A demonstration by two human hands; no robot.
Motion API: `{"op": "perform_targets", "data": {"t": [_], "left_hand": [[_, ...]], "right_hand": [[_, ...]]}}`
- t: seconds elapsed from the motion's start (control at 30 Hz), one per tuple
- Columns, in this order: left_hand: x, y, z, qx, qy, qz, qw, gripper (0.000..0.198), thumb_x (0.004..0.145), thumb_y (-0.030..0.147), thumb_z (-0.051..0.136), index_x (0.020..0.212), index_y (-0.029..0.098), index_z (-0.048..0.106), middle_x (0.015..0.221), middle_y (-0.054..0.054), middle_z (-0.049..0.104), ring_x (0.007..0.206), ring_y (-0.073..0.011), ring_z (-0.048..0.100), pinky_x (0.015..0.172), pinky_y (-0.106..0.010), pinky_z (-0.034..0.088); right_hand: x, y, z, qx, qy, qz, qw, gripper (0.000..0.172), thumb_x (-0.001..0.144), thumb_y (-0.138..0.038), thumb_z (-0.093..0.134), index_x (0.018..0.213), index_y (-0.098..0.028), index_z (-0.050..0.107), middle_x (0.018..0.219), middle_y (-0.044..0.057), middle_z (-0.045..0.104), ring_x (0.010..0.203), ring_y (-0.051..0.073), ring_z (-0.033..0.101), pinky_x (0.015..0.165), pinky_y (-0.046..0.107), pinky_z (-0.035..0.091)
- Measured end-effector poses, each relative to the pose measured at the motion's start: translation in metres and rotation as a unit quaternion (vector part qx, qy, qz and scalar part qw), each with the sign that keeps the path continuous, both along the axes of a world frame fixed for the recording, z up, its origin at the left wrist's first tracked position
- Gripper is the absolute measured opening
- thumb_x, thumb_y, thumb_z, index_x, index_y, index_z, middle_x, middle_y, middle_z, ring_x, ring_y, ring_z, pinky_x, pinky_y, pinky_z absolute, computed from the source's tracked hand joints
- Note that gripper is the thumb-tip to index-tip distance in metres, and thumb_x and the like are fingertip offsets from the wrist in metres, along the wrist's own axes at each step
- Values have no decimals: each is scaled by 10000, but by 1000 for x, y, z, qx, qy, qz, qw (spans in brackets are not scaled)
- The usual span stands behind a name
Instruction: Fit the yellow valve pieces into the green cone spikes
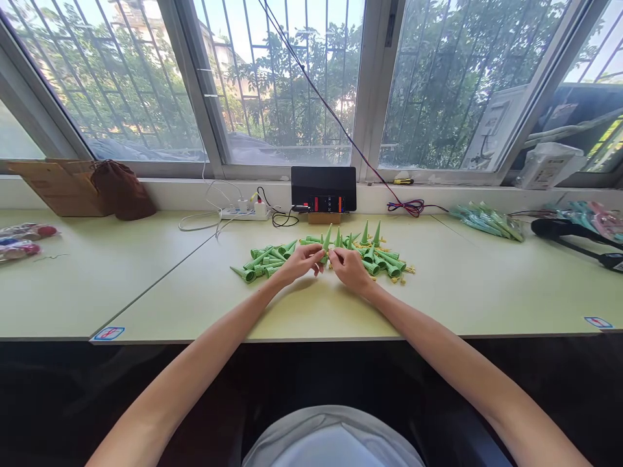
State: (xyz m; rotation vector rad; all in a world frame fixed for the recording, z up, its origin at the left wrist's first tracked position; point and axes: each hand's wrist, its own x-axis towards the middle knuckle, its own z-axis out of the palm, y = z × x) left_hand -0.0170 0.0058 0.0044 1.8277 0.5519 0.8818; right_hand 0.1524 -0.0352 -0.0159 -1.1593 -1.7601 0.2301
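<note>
My left hand (302, 264) is closed on a green plastic cone (327, 239), its tip pointing up. Against the cone's right side, my right hand (349, 267) has its fingers pinched together; whatever is between them is too small to make out. A pile of green cones (267, 261) lies to the left of my hands. More green cones (384, 261) lie to the right, a few of them standing tip up. Small yellow pieces (409, 269) are scattered among and around the right-hand cones.
Behind the cones, a dark tablet (323, 181) leans upright near the sill. A white power strip (246, 211) with cables stands left of it. Bagged items (487, 220) and a black strapped object (574, 235) lie right; a brown pouch (124, 191) and cardboard box (58, 188) stand far left.
</note>
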Motion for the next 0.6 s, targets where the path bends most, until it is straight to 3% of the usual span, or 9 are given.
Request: {"op": "perform_targets", "data": {"t": [0.1, 0.27, 0.43, 0.53, 0.6], "left_hand": [[-2, 1, 1, 22, 28, 34, 999, 419, 822, 551, 669, 804, 136, 618, 651, 7, 547, 548, -108, 584, 444, -199, 452], [-9, 3, 5, 72, 48, 110, 990, 392, 850, 508, 640, 726, 137, 632, 475, 46, 450, 406, -58, 402, 389, -186, 303], [-16, 6, 10, 95, 18, 162, 982, 326, 758, 394, 716, 948, 147, 620, 611, 35, 563, 460, -74, 468, 432, -191, 370], [-19, 6, 10, 154, 48, 173, 972, 358, 744, 279, 681, 1069, 177, 571, 554, 86, 503, 450, -71, 444, 464, -179, 363], [-20, 6, 9, 194, 74, 185, 961, 322, 738, 222, 637, 1050, 191, 565, 514, 110, 454, 431, -65, 407, 482, -177, 345]], "right_hand": [[1, 0, 0, 3, -4, 7, 1000, 394, 963, -370, 409, 604, -214, 365, 534, -29, 411, 514, 123, 337, 550, 273, 276], [7, 2, 3, 3, -4, 13, 1000, 427, 981, -437, 392, 618, -214, 415, 539, -29, 411, 520, 127, 344, 552, 271, 287], [18, 7, 7, 15, 22, -30, 999, 428, 984, -436, 374, 631, -212, 469, 516, -27, 398, 512, 137, 373, 554, 274, 292], [22, 9, 8, 15, 25, -40, 999, 414, 970, -412, 396, 607, -217, 434, 508, -27, 385, 506, 137, 359, 551, 276, 283], [23, 9, 7, 19, 21, -36, 999, 400, 956, -391, 421, 596, -219, 397, 511, -29, 379, 506, 133, 347, 549, 275, 274]]}}
